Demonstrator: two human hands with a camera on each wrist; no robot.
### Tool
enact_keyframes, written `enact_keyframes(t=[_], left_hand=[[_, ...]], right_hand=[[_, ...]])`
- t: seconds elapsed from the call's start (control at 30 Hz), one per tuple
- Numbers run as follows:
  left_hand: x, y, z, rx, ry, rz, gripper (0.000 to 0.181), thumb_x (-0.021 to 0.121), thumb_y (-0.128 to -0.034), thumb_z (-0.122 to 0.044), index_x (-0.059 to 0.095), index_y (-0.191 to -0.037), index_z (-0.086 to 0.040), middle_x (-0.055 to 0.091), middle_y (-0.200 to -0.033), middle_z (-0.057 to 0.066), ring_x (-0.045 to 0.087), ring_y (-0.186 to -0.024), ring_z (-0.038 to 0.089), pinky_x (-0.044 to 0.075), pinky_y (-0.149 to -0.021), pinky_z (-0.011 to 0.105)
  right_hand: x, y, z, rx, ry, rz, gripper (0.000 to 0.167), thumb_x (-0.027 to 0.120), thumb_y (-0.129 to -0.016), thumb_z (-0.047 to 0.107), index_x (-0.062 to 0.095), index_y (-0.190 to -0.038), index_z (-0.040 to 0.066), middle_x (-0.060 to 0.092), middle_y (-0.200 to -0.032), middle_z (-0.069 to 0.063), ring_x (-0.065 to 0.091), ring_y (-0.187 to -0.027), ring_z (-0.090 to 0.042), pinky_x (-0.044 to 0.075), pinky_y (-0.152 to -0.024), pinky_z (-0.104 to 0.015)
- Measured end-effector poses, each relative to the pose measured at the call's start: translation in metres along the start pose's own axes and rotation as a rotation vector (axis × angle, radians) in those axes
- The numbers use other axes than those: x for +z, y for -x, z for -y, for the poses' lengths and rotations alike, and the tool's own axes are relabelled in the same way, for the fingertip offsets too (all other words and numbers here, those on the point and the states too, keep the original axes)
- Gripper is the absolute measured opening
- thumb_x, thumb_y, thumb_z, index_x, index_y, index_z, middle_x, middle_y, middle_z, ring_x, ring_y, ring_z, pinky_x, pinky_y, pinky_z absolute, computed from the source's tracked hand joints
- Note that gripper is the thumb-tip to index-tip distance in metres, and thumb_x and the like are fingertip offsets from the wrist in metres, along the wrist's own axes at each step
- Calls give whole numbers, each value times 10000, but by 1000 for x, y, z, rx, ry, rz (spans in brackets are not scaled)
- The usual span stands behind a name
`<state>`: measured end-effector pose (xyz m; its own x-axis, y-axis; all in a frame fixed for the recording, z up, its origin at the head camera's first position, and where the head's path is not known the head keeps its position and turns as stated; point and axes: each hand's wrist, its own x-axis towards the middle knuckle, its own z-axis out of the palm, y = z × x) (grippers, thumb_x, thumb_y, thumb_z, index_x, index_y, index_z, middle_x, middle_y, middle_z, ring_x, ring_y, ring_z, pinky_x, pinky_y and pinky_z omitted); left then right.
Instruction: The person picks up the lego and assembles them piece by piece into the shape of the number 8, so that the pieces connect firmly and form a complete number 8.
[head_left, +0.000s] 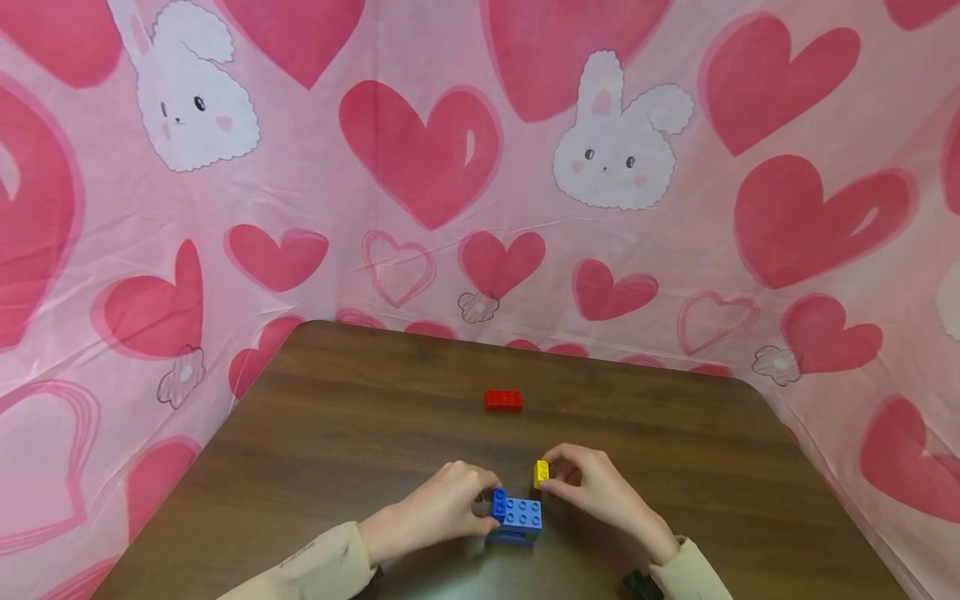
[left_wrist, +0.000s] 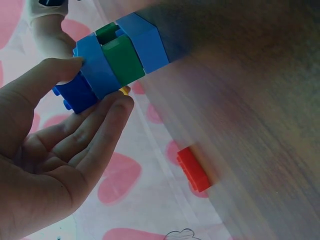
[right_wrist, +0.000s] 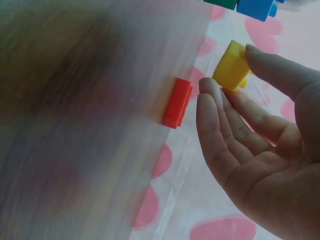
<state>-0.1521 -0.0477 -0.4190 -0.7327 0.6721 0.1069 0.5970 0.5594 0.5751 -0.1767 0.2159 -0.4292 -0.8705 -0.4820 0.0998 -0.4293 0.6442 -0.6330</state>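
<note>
A small stack of toy building bricks stands on the table, with light blue (left_wrist: 151, 42), green (left_wrist: 123, 61) and light blue layers. On the left end of its studded top sits a small dark blue brick (head_left: 498, 505). My left hand (head_left: 442, 510) pinches that dark blue brick between thumb and fingers. To the right of the stack, my right hand (head_left: 603, 492) holds a small yellow brick (right_wrist: 232, 66) between thumb and fingertips, raised above the table and apart from the stack. In the left wrist view the yellow brick is mostly hidden.
A red brick (head_left: 503, 401) lies farther back on the brown wooden table (head_left: 360, 392). Behind the table hangs a pink cloth (head_left: 540, 192) printed with hearts and rabbits. Near the right cuff a dark object (head_left: 640, 585) shows at the bottom edge.
</note>
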Motion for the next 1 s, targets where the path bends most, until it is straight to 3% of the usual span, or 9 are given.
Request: enact_keyframes(t=[0.2,1.0], left_hand=[[1,1,0,24,-23,-19,261,826,-798,-192,731,-1012,-76,758,-906,9,655,-741,-4,475,-610,70],[0,0,-1,19,-39,-27,266,829,-799,-205,734,-1008,-71,754,-882,13,618,-703,-18,460,-598,67]], right_hand=[[1,3,2,-17,3,2,277,736,-889,323,674,-1056,110,717,-953,-2,625,-752,9,540,-672,-198],[-3,16,18,-93,3,-25,234,729,-897,303,675,-1038,123,707,-926,14,620,-752,29,552,-649,-207]])
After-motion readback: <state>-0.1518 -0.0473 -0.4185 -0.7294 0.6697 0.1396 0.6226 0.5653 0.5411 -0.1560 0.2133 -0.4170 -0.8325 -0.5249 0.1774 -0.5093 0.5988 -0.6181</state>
